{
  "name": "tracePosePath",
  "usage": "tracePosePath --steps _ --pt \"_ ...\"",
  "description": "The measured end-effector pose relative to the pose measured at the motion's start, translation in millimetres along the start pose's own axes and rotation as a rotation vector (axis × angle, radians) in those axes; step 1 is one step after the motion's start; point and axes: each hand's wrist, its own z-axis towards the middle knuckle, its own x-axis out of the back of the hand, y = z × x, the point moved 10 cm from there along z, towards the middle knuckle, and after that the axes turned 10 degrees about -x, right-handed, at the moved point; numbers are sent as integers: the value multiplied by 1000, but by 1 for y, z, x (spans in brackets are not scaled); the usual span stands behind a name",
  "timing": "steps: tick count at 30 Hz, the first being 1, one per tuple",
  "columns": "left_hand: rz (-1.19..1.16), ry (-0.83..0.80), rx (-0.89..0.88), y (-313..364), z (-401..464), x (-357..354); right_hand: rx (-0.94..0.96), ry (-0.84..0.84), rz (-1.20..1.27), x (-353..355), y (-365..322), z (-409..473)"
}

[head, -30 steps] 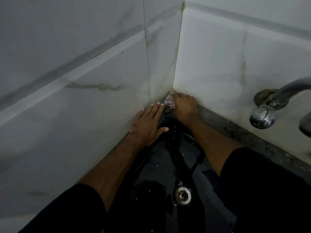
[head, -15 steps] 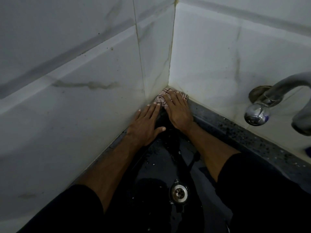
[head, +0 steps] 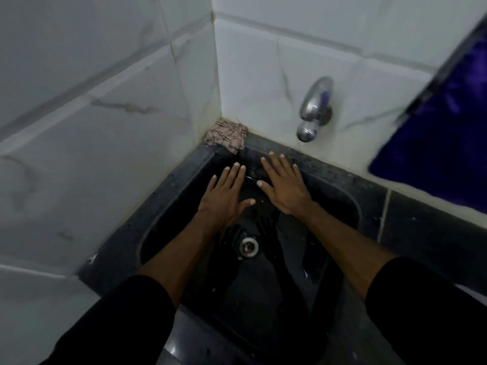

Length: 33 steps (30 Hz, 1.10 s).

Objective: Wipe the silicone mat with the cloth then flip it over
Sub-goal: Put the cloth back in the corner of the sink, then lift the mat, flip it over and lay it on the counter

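A pale cloth (head: 227, 137) with dark line patterning lies bunched in the far corner of the black sink rim, against the tiled walls. Nothing touches it. My left hand (head: 226, 198) and my right hand (head: 284, 186) are spread flat, palms down, side by side inside the dark wet sink basin (head: 340, 206), a short way in front of the cloth. Under the hands the surface is black and glossy; I cannot make out a separate silicone mat from the basin. Both hands hold nothing.
A metal drain (head: 248, 247) sits in the basin between my forearms. A chrome tap (head: 315, 108) juts from the right wall above the rim. White marbled tiles (head: 105, 127) close in the left and back. A dark blue-purple thing (head: 445, 127) is at the right edge.
My right hand has let go of the cloth, left it in the corner and drawn back into the basin. My left hand slid back too. The view has pulled back.
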Motion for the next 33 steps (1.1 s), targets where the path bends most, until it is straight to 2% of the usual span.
tracePosePath --steps 8,20,25,33 --pt "-51 12 -93 164 -33 -20 -170 18 17 35 110 -160" --pt "-121 21 -251 436 -67 -59 -509 118 14 104 335 -401" --pt "-174 -66 -284 500 -79 -91 -666 130 64 110 414 -485" --pt "-213 -156 -304 535 -87 -131 -869 140 99 103 492 -573"
